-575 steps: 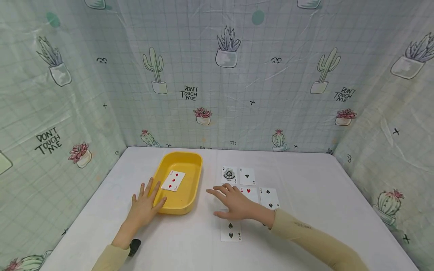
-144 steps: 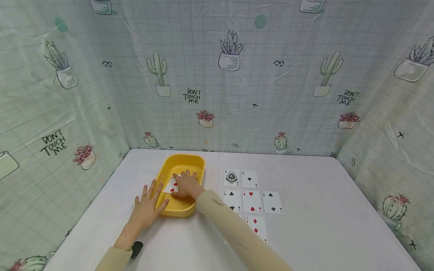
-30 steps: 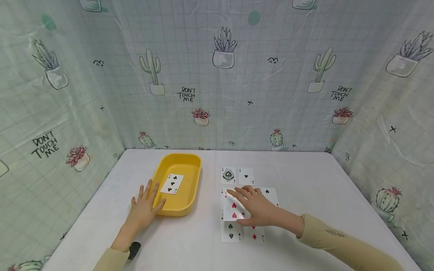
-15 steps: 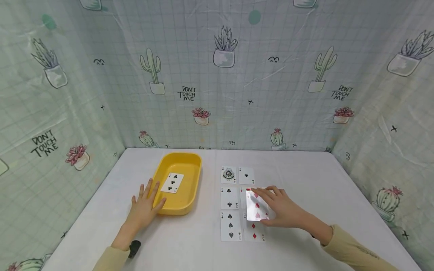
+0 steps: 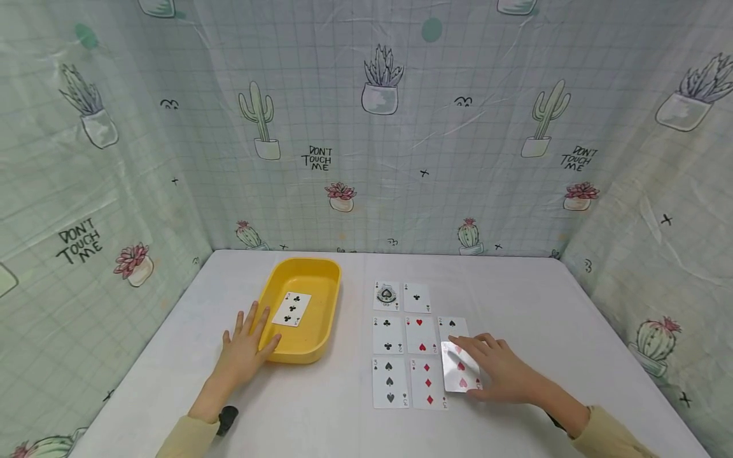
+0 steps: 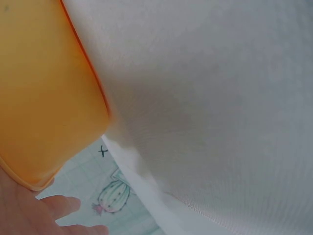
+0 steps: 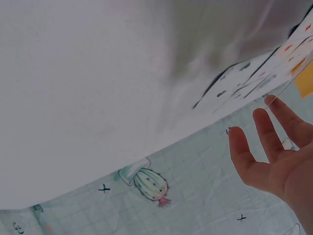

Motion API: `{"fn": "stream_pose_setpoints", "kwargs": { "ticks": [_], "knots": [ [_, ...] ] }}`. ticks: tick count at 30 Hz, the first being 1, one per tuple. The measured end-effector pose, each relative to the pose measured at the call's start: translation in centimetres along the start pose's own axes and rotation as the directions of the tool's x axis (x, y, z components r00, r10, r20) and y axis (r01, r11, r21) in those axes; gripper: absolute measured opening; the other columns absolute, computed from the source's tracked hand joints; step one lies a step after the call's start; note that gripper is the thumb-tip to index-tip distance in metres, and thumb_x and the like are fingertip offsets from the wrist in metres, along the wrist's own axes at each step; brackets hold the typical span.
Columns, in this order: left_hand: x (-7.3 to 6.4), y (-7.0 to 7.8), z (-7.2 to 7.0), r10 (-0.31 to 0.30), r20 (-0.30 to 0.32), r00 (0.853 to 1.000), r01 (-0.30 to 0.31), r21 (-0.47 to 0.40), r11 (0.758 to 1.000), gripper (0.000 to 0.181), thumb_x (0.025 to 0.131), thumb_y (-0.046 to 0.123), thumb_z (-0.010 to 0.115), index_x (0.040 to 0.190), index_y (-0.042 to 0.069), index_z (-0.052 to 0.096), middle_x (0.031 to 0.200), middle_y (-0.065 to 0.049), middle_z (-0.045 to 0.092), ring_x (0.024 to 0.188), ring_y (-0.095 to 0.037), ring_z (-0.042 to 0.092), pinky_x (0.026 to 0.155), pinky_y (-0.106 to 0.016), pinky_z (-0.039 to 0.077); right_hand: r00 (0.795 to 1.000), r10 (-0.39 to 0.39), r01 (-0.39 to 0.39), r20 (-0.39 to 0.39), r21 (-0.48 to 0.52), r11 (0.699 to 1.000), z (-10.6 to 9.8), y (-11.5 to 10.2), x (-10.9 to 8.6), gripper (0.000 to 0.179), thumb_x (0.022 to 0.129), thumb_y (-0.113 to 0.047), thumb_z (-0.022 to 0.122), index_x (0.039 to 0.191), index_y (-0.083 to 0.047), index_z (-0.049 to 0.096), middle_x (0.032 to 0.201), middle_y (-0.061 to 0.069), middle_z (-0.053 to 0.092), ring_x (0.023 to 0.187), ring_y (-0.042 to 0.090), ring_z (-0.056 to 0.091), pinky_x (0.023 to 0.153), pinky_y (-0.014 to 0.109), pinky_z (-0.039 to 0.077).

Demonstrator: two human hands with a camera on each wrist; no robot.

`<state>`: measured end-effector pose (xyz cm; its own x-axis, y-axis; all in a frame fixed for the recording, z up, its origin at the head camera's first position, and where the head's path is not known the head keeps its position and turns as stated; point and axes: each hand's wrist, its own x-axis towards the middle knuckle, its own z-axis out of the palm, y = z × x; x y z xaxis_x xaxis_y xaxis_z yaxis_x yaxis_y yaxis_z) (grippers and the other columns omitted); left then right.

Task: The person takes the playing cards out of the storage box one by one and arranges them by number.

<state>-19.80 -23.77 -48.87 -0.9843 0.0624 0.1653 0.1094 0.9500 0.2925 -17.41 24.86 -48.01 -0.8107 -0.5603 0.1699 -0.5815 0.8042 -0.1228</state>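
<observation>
My right hand (image 5: pixel 504 375) pinches the three of hearts playing card (image 5: pixel 460 375) between thumb and fingers at its near and far edges. The card is just right of the three of diamonds (image 5: pixel 428 383) and overlaps the lower part of the two of spades (image 5: pixel 452 326). In the right wrist view, the right hand (image 7: pixel 279 156) has its fingers spread beside a thin card edge. My left hand (image 5: pixel 240 350) lies with straight, spread fingers on the left rim of a yellow tray (image 5: pixel 305 357). A three of clubs (image 5: pixel 291 309) lies face up inside the tray.
Left of the held card are the three of spades (image 5: pixel 390 381), two of clubs (image 5: pixel 387 335) and two of hearts (image 5: pixel 420 335). Behind them lie the ace of spades (image 5: pixel 386 296) and ace of clubs (image 5: pixel 417 298). A cactus-print cloth (image 5: pixel 424 210) encloses the white table (image 5: pixel 515 299).
The three of hearts came out of the tray in my right hand, which then carried it right and nearer across the cards. The three of diamonds moved earlier from tray to table. Left hand stays.
</observation>
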Motion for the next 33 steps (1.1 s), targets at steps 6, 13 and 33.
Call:
{"fn": "stream_pose_setpoints", "kwargs": {
  "ticks": [6,13,33],
  "knots": [
    [-0.1,0.0,-0.2,-0.001,-0.003,1.0,0.001,-0.005,1.0,0.072,0.089,0.048,0.041,0.144,0.01,0.014,0.15,-0.018,0.006,0.132,-0.049,0.008,0.093,-0.074,0.011,1.0,-0.026,0.026,0.001,-0.017,1.0,0.8,0.2,-0.7,0.095,0.06,-0.041,0.077,0.14,-0.028,0.027,0.132,-0.016,0.04,0.114,0.013,0.035,0.082,0.039,0.036],
    [-0.1,0.0,-0.2,0.0,-0.001,1.0,0.0,-0.01,1.0,0.072,0.089,0.048,0.042,0.144,0.01,0.015,0.15,-0.018,0.006,0.132,-0.049,0.008,0.093,-0.074,0.011,0.99,0.075,-0.076,0.123,0.006,0.997,1.3,-0.1,-1.0,0.093,0.062,-0.045,0.075,0.14,-0.031,0.026,0.134,-0.013,0.04,0.118,0.015,0.034,0.087,0.043,0.035],
    [-0.1,0.1,-0.2,0.008,-0.009,1.0,-0.008,-0.002,1.0,0.071,0.089,0.048,0.042,0.144,0.01,0.015,0.15,-0.018,0.007,0.132,-0.049,0.01,0.093,-0.074,0.013,0.996,0.031,-0.027,0.083,-0.042,0.999,2.1,0.3,-1.3,0.088,0.063,-0.044,0.073,0.138,-0.035,0.029,0.135,-0.012,0.04,0.118,0.013,0.034,0.084,0.043,0.037]
  ]
}}
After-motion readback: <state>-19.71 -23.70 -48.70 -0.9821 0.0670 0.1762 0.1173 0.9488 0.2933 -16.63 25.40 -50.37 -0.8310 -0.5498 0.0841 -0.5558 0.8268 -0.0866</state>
